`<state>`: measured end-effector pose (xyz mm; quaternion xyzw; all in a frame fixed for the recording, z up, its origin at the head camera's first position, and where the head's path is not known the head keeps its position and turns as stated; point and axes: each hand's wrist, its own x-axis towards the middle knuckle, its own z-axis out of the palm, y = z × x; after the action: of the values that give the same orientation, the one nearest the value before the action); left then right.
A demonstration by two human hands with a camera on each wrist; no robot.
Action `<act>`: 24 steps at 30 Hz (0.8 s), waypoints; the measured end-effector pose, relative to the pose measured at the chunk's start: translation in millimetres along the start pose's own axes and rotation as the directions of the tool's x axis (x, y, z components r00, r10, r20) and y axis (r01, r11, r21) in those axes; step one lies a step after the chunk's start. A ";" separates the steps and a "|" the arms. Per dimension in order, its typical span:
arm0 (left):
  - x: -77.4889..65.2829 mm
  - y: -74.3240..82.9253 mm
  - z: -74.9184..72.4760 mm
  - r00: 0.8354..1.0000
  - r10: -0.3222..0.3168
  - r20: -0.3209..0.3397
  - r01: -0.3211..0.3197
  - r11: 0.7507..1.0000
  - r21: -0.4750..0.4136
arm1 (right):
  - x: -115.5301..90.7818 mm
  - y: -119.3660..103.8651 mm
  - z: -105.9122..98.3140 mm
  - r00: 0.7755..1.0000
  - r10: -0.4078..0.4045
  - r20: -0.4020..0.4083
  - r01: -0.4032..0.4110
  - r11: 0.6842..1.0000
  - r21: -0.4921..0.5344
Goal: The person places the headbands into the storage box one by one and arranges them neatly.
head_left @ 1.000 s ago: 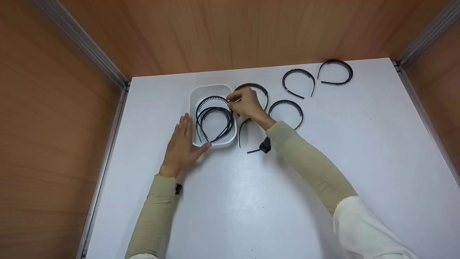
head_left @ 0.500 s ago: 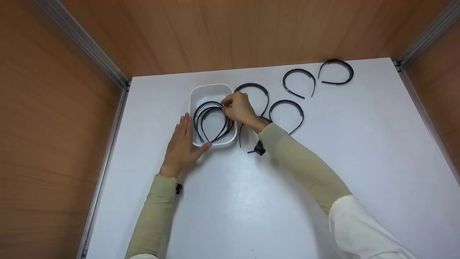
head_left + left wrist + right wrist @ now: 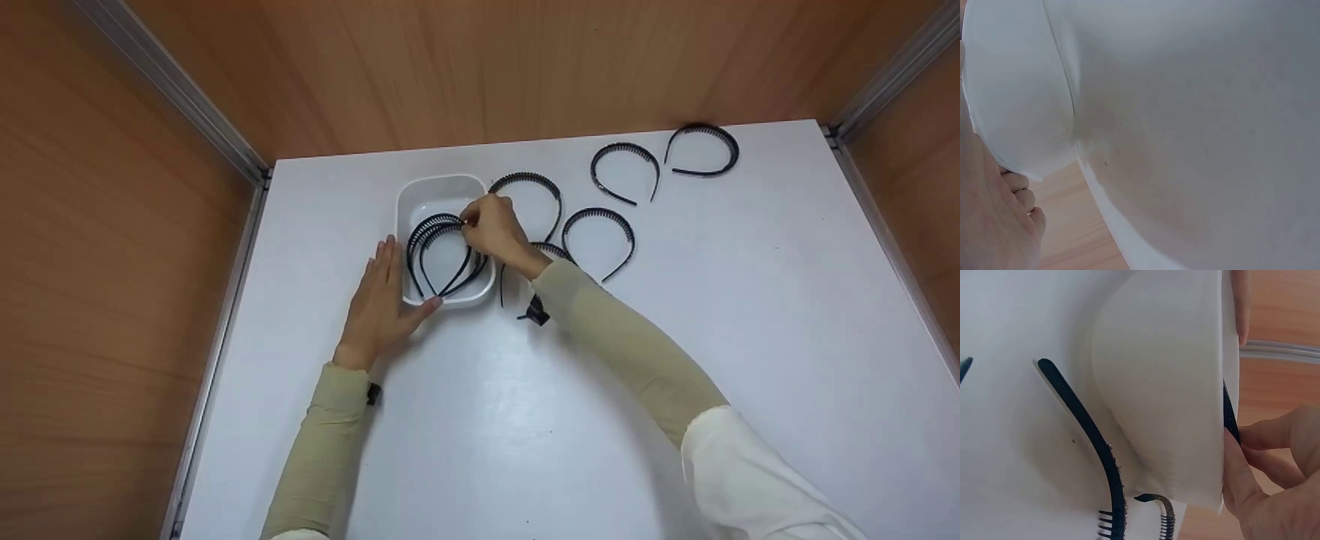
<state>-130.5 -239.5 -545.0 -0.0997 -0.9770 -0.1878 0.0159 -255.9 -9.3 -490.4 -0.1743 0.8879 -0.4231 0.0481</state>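
A white rectangular container [image 3: 417,193] stands on the table in the head view, with several black toothed headbands [image 3: 415,251] overlapping inside it. My left hand [image 3: 375,306] lies along its left side, fingers straight and thumb at the front rim. In the left wrist view that hand [image 3: 996,211] touches the container's outer wall [image 3: 1019,90]. My right hand [image 3: 495,229] reaches over the right rim and pinches a headband between thumb and fingers. The right wrist view shows a dark strip of this headband [image 3: 1230,415] at the rim, beside the fingertips; the wall hides the rest.
Right of the container lie more headbands: one behind the right hand [image 3: 556,201], one by the forearm [image 3: 631,238], and one partly under the wrist [image 3: 553,249]. Two others, a nearer one [image 3: 630,148] and a farther one [image 3: 731,150], lie toward the back right. A wooden panel [image 3: 525,67] borders the table.
My right hand has moved slightly left and down with the headband, bringing it down over the others in the container. My left hand has stayed in place.
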 end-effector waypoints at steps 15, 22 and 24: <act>-0.9 0.0 2.8 1.000 0.011 -0.020 -0.011 1.000 -0.002 | -2.3 -3.3 1.3 0.999 0.005 0.047 -0.003 0.999 -0.048; -0.4 -0.3 2.4 1.000 0.004 -0.010 -0.004 1.000 0.010 | -2.9 -7.5 1.5 0.999 0.001 0.045 0.002 0.997 -0.082; 0.0 -0.1 2.0 1.000 0.000 -0.009 0.000 1.000 0.009 | -3.3 -9.0 1.9 0.999 -0.008 0.038 0.012 0.995 -0.099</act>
<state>-130.5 -238.9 -546.9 -0.0986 -0.9778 -0.1838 0.0208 -249.9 -14.8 -484.8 -0.1887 0.9059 -0.3753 0.0538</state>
